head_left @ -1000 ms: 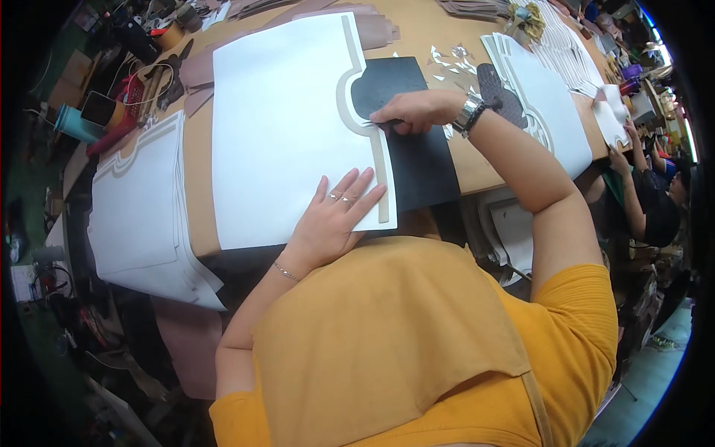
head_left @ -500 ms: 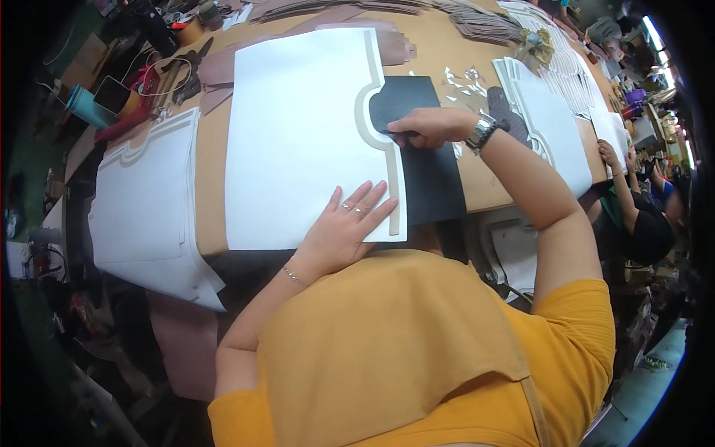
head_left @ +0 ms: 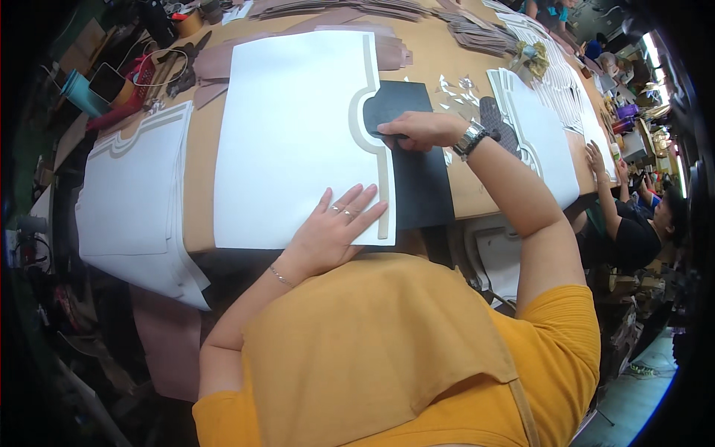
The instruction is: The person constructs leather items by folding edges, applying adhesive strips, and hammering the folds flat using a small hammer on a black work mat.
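Observation:
A large white sheet (head_left: 290, 141) lies before me, with a grey strip (head_left: 363, 119) running along its right edge and bending round a curved notch. My left hand (head_left: 335, 223) rests flat on its lower right part, fingers spread, fingertips near the strip. At the lower end of the notch, my right hand (head_left: 421, 130) is closed round a small dark tool (head_left: 395, 137), mostly hidden in the fingers; its exact kind does not show. Beneath the sheet's right side, a black mat (head_left: 422, 186) sticks out.
More white sheets with grey strips are stacked at left (head_left: 134, 194) and right (head_left: 547, 141). White scraps (head_left: 458, 93) lie beyond my right hand. Brown pieces (head_left: 335, 9) are piled at the back. A teal cup (head_left: 80, 93) stands far left. A co-worker (head_left: 622, 231) in black is at the right.
The whole view has shifted slightly, so the table sits further left in it. Both my hands keep nearly the same places on the sheet. The co-worker's hand at right has opened upward.

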{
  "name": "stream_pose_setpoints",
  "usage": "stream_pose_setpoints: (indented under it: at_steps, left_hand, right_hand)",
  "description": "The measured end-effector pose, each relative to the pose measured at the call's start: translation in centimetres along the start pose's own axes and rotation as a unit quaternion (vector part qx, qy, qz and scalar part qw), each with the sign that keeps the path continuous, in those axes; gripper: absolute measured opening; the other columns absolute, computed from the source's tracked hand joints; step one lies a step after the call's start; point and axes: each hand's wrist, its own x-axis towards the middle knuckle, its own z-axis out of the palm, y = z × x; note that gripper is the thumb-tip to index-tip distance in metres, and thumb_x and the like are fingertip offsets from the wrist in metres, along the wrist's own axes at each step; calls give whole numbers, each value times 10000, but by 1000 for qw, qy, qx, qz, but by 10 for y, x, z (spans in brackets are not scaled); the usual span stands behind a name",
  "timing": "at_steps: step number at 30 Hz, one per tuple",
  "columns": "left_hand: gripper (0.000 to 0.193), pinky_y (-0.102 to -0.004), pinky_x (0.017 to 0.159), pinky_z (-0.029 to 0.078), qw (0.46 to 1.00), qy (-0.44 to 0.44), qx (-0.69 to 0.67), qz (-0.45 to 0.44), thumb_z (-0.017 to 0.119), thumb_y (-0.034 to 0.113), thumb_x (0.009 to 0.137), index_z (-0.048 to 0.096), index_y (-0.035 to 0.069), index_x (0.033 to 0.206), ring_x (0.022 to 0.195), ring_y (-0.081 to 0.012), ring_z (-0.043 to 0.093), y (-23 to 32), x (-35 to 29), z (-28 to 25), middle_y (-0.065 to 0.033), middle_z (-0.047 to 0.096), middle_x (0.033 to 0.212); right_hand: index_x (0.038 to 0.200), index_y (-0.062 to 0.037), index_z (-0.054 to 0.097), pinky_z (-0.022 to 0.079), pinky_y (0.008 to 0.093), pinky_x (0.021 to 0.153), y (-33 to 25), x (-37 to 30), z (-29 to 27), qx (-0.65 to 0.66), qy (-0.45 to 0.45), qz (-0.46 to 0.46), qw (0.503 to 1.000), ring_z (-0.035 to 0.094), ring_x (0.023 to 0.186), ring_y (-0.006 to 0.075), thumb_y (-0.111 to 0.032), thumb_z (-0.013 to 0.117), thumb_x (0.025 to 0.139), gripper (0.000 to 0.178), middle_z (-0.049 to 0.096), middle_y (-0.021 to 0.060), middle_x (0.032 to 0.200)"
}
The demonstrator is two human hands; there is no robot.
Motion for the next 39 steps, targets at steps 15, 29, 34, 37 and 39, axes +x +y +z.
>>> stream_pose_setpoints:
  at_steps: [15, 29, 34, 37, 39]
  left_hand:
    - [757, -621, 1138, 317, 998, 17, -54, 8, 692, 275, 839, 397, 173, 1529, 1471, -326, 355, -4, -5, -2, -99, 336, 1622]
    - [665, -604, 1139, 315, 995, 66, -73, 21, 647, 323, 902, 432, 150, 1507, 1445, -340, 399, -7, -7, 2, -118, 374, 1602]
    - [646, -603, 1138, 318, 995, 66, -73, 22, 633, 333, 915, 438, 151, 1504, 1438, -339, 412, -8, -6, 3, -118, 382, 1598]
    - [639, -601, 1138, 319, 995, 67, -72, 20, 627, 337, 922, 439, 153, 1505, 1438, -336, 413, -8, -7, 3, -117, 380, 1599]
    - [639, -600, 1139, 319, 995, 67, -69, 18, 626, 340, 924, 438, 156, 1506, 1439, -335, 411, -6, -8, 2, -115, 381, 1599]
  right_hand:
    - [1093, -94, 656, 541, 449, 723, 15, 16, 0, -305, 413, -188, 837, 704, 842, 343, -448, 641, 941, 386, 720, 149, 888]
    - [984, -83, 669, 551, 438, 700, 17, 44, 8, -394, 486, -242, 741, 696, 789, 322, -336, 644, 941, 258, 713, 114, 855]
    - [970, -74, 667, 551, 441, 699, 29, 50, 3, -375, 476, -265, 750, 691, 788, 329, -328, 638, 948, 256, 707, 131, 854]
    - [960, -76, 663, 548, 439, 689, 36, 50, 3, -348, 499, -297, 736, 690, 789, 330, -324, 645, 945, 249, 707, 123, 858]
    - [954, -77, 659, 546, 437, 685, 32, 48, 6, -349, 505, -322, 721, 686, 787, 328, -319, 652, 942, 242, 700, 118, 843]
